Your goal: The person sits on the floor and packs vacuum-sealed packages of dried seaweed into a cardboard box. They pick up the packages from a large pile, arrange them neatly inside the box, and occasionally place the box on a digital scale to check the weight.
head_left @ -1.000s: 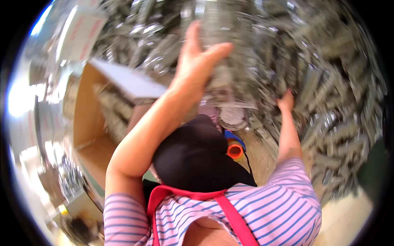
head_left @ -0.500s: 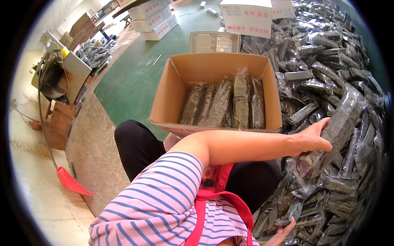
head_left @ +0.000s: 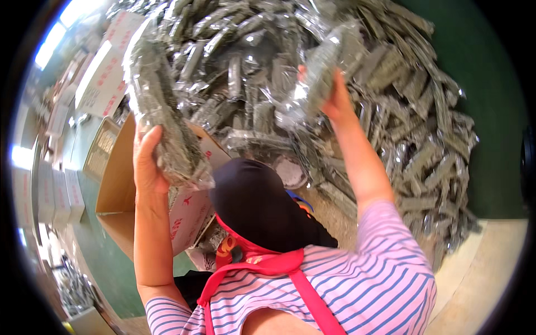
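Note:
My left hand (head_left: 149, 167) grips the lower part of a long clear plastic packet (head_left: 162, 111) of dark grey-green dried strips. That packet stands tilted above the open cardboard box (head_left: 115, 184) and hides much of its inside. Farther right, my right hand (head_left: 338, 100) is closed round another such packet (head_left: 321, 64), raised over the pile and somewhat blurred. Beneath and beyond both hands spreads a big heap of similar packets (head_left: 234, 75).
White cartons (head_left: 103, 84) stand beyond the box at the far left, with more cartons (head_left: 53, 195) lower down. The box rests by a green surface (head_left: 103, 245). A green panel (head_left: 497, 167) borders the heap on the right. My knee (head_left: 262, 206) is beside the box.
The view has swung right. My left hand, near a packet on the heap before, now has one lifted by the box. My right hand has risen from low beside me with a packet.

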`<state>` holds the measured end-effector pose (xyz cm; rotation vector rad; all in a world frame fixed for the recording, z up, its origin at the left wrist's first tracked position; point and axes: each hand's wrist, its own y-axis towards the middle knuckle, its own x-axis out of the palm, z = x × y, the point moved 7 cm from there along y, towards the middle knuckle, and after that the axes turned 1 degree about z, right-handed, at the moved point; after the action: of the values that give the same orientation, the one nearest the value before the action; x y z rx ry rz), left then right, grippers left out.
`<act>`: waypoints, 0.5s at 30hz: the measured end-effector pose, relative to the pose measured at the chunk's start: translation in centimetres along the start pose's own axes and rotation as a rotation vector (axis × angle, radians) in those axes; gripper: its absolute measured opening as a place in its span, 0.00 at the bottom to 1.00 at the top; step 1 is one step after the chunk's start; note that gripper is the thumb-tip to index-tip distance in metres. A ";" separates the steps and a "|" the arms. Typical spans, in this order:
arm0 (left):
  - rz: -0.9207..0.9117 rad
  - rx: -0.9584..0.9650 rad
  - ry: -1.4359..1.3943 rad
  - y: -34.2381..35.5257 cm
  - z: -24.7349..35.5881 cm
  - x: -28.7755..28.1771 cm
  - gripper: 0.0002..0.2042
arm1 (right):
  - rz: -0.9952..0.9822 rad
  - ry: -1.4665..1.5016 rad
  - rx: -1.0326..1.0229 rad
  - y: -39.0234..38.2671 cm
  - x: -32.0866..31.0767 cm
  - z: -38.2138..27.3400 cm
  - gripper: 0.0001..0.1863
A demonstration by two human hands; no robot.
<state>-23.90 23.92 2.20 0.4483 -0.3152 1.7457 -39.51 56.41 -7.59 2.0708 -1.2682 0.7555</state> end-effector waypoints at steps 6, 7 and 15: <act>0.062 -0.087 -0.048 0.4 -2.3 -1.7 0.24 | 0.199 -0.728 0.010 -1.1 -5.6 0.7 0.33; 0.072 -0.087 -0.029 0.6 -1.9 -2.6 0.25 | 0.176 -0.945 0.049 -2.6 -7.1 0.8 0.36; 0.211 -0.143 -0.023 2.1 -2.8 -5.9 0.21 | -0.399 -1.122 1.442 -26.8 -20.1 4.0 0.33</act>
<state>-25.21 19.60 -2.95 0.3411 -0.5159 1.9080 -22.25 75.02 -29.84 4.1226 -0.5529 0.1803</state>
